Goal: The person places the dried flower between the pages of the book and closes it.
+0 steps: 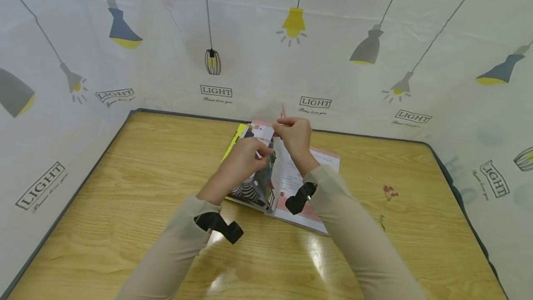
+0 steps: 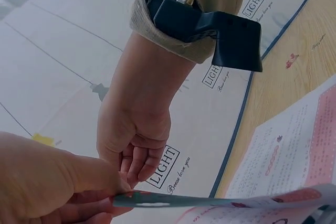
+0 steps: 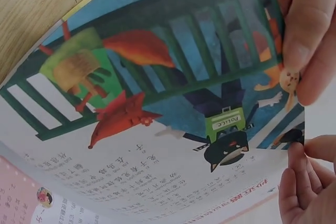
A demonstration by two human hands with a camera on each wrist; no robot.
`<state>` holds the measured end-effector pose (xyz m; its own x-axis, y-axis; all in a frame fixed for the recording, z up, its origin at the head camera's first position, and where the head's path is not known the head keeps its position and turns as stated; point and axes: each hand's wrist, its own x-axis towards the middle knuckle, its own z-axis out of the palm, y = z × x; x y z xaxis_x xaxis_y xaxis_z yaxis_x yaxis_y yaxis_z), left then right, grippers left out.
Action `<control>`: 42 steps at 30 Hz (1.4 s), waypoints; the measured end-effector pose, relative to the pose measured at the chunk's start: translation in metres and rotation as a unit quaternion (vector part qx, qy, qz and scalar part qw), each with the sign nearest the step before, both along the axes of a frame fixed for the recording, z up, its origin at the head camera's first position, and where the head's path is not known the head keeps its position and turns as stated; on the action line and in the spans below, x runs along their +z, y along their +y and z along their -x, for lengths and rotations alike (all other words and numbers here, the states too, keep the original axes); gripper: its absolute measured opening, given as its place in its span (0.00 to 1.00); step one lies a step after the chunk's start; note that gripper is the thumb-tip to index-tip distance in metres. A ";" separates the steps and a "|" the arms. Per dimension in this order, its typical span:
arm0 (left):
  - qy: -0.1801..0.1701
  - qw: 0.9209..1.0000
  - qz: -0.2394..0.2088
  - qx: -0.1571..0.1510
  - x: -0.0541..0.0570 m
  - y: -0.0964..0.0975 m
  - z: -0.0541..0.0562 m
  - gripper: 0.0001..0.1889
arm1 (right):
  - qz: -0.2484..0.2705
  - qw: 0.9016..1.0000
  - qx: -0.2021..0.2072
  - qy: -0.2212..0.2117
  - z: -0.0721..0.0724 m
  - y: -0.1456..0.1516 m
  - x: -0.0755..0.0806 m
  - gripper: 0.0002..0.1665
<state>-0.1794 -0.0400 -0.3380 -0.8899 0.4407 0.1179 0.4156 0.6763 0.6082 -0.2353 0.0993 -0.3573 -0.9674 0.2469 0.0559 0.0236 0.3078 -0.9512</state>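
Note:
An illustrated book lies open on the table, with one page lifted upright near the spine. My left hand pinches the outer edge of this page between thumb and fingers, seen closely in the left wrist view. Farther up the same edge, my right hand holds the page near its top corner, its fingers curled. In the right wrist view, the raised page shows a fox, a green railing and a cat in police clothing. The left hand is above the right hand there.
The wooden table carries small red flower prints right of the book. A white sheet with printed lamps stands behind and along the sides. Black wrist cameras hang under both sleeves.

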 end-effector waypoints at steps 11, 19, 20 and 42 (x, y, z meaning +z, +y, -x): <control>-0.019 1.000 -0.010 0.012 -0.009 -0.013 0.005 0.11 | 0.028 0.998 0.064 0.009 -0.002 0.009 -0.004 0.12; -0.021 0.999 -0.024 0.026 -0.025 -0.035 0.009 0.10 | 0.020 0.993 0.119 -0.011 -0.003 0.029 -0.009 0.16; -0.020 0.999 -0.025 0.029 -0.028 -0.038 0.010 0.10 | 0.020 0.992 0.121 -0.014 -0.004 0.033 -0.010 0.17; -0.083 0.992 -0.041 0.080 -0.086 -0.077 0.025 0.09 | -0.032 0.993 0.065 -0.098 -0.028 0.131 -0.033 0.23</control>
<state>-0.2048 -0.1167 -0.4240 -0.9579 0.2870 -0.0069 0.1958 0.6708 0.7153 -0.2070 0.2306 -0.3903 -0.9848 0.1214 -0.1242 0.1618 0.3804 -0.9106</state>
